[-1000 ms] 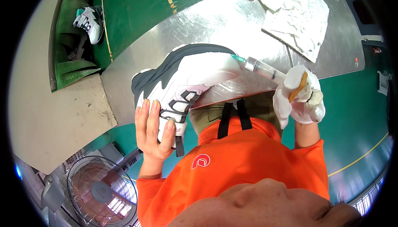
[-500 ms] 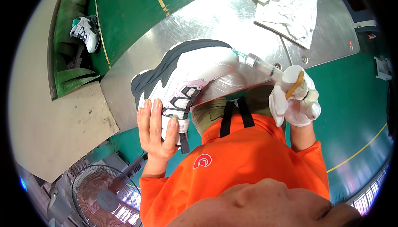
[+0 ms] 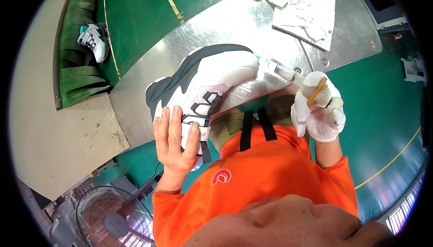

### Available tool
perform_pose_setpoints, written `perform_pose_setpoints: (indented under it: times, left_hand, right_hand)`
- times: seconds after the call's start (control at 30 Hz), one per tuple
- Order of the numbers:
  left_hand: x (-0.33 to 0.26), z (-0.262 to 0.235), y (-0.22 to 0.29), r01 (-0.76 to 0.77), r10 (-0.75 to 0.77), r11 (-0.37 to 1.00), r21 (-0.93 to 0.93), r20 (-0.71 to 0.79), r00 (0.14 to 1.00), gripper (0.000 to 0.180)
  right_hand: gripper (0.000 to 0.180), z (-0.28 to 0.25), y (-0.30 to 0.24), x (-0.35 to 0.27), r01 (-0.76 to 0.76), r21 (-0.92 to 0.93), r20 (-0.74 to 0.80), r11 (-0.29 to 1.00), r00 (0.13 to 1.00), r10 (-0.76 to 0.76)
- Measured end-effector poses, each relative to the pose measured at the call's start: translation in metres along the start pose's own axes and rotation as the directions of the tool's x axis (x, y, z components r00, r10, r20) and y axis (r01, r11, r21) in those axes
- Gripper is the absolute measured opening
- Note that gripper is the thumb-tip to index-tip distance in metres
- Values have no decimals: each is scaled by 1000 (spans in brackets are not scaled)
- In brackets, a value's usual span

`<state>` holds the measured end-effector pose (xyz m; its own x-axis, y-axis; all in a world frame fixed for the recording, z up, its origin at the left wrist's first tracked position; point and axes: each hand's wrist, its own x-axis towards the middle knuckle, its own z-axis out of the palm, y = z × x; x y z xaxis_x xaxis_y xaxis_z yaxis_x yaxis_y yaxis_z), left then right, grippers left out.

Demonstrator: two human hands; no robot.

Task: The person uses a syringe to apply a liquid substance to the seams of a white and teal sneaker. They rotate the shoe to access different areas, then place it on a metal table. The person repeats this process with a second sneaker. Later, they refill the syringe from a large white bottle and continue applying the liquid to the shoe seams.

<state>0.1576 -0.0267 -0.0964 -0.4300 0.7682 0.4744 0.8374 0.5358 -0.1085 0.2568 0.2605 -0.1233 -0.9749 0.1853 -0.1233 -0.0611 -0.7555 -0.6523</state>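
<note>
A white, black and pale pink sneaker (image 3: pixel 225 73) lies on its side above the metal table, its dark sole turned away from me. My left hand (image 3: pixel 175 141), bare, grips its heel end and collar beside the strap. In a white glove, my right hand (image 3: pixel 319 107) is closed around a clear syringe (image 3: pixel 284 71). The syringe's pale green tip meets, or nearly meets, the sole edge at the toe; contact is hard to tell. A short tan stick-like tool (image 3: pixel 317 91) also sits in that hand, its far end hidden among the gloved fingers.
Crumpled white cloths (image 3: pixel 306 14) lie on a board on the metal table (image 3: pixel 234 19). A similar sneaker (image 3: pixel 94 41) sits on the green belt at left, by a curtain of green strips (image 3: pixel 81 80). A fan (image 3: pixel 115 222) stands at lower left.
The sneaker and my left hand have shifted slightly right in the view. My right hand and the syringe have moved a little left, the tip staying by the toe.
</note>
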Motion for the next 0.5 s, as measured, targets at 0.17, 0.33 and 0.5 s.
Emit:
perform_pose_setpoints:
  times: [0.17, 0.33, 0.5]
  left_hand:
    - [0, 1, 1, 2, -2, 1000, -5, -10, 1000, 33]
    - [2, 0, -1, 11, -11, 1000, -28, -15, 1000, 32]
    - [15, -5, -11, 20, -18, 994, -106, 12, 1000, 39]
  right_hand:
    - [74, 13, -5, -5, 9, 13, -22, 1000, 1000, -9]
    - [53, 39, -19, -9, -66, -171, -102, 983, 994, 49]
    - [49, 52, -20, -7, 9, -394, -30, 919, 999, -23]
